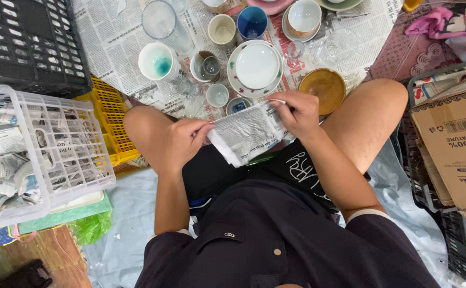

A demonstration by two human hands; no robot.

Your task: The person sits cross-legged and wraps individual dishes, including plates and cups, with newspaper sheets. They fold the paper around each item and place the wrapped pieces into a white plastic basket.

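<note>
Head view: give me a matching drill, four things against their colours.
Things:
1. basket of wrapped items
2. crate at top left
3. bowl beyond the right hand
4. cup near the top

Colours:
A. blue
B. white
C. amber
D. black

Pairs: 1-B, 2-D, 3-C, 4-A

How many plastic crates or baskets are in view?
3: a black crate at top left, a white basket of newspaper-wrapped bundles at left, and a yellow crate partly hidden between them. A dark one may sit under the cardboard box at right.
</note>
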